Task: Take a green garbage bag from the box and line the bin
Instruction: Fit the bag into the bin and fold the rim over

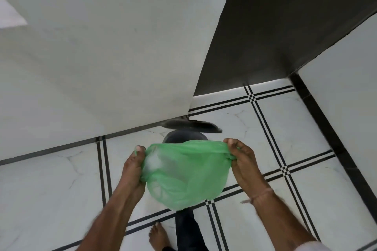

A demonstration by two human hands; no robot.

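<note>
A thin green garbage bag point(183, 175) hangs spread between my two hands, its mouth stretched wide. My left hand point(133, 167) grips the bag's left rim. My right hand point(242, 161) grips the right rim, with a bunch of plastic pinched between its fingers. Just beyond the bag stands a dark round bin point(181, 137) on the floor, mostly hidden by the bag. Its black lid point(191, 125) is tipped up behind it. The box is out of view.
A white wall point(98, 57) runs along the left behind the bin, and a dark door or panel point(275, 30) stands at the right. The floor has white tiles with black double lines point(265, 132). My bare foot point(158, 237) and dark trouser leg point(186, 232) are below the bag.
</note>
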